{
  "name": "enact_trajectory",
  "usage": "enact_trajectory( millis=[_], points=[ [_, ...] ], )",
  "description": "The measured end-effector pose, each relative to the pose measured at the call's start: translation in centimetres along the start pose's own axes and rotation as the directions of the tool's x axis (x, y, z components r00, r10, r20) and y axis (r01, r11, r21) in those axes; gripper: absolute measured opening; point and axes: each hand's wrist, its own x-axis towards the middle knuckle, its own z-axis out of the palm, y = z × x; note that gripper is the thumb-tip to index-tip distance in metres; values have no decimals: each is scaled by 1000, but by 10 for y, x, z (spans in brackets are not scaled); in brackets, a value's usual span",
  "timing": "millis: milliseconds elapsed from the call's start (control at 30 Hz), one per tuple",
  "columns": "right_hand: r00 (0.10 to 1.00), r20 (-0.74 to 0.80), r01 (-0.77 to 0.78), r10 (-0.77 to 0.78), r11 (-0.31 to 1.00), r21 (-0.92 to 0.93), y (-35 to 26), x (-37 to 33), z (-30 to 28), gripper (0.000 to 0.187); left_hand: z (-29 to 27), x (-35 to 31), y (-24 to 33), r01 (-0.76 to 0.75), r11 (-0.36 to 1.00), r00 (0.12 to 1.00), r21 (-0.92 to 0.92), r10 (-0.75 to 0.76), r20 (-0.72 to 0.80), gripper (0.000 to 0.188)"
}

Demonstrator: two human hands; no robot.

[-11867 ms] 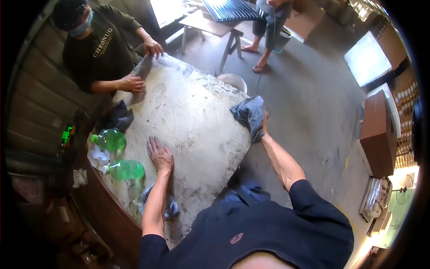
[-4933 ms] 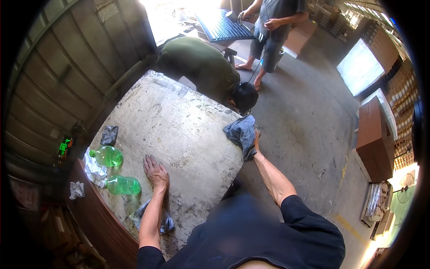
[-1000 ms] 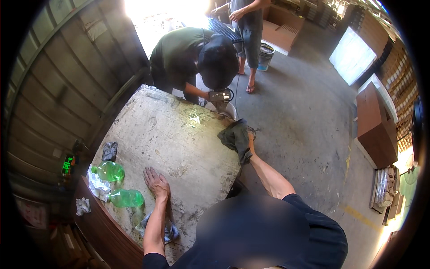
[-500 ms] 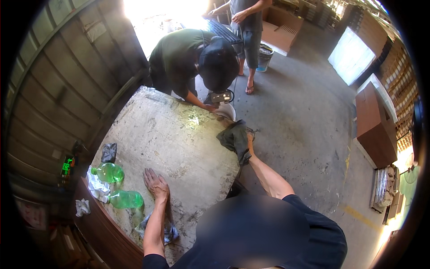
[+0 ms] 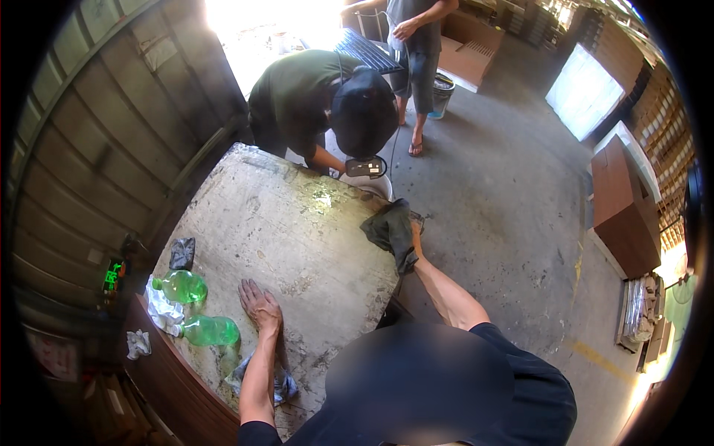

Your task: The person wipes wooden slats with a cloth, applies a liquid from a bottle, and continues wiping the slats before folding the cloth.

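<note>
My left hand (image 5: pixel 260 307) lies flat on the worn, stained grey tabletop (image 5: pixel 297 238), its fingers stretched forward and nothing in it. At the table's right edge, my right hand (image 5: pixel 416 236) grips a dark rag (image 5: pixel 392 232) that drapes over the corner; the rag hides part of the fingers. To the left of my left hand two green plastic bottles (image 5: pixel 212 331) lie on their sides. Beside my left forearm sits a crumpled grey-blue cloth (image 5: pixel 285 386), partly covered by the arm.
Across the table a co-worker in a dark cap (image 5: pixel 364 111) bends over a white bucket (image 5: pixel 378 186). Another person (image 5: pixel 416 67) stands behind. White crumpled cloth (image 5: pixel 161 308) and a dark folded piece (image 5: pixel 182 253) lie at the left edge, near a metal wall (image 5: pixel 111 126). Brown boxes (image 5: pixel 625 208) stand right.
The bending co-worker's arm has shifted slightly deeper toward the bucket. The standing person's hands have moved a little. Both my hands keep their places.
</note>
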Motion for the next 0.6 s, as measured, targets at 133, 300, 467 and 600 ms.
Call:
enact_trajectory(
  millis=[133,300,467,600],
  points=[
    [999,14,52,-51,998,-44,-7,3,-8,14,3,2,2,-4,1000,1000,-3,4,3,60],
    [999,20,-46,45,998,41,-22,-6,6,12,-1,-4,-8,7,1000,1000,16,-7,13,61],
    [996,54,76,-72,993,-86,7,3,-10,14,5,0,1,12,1000,1000,-7,-12,10,61],
    [997,64,-51,39,980,194,20,-1,5,15,1,-4,-9,10,1000,1000,18,-10,6,61]
  ],
)
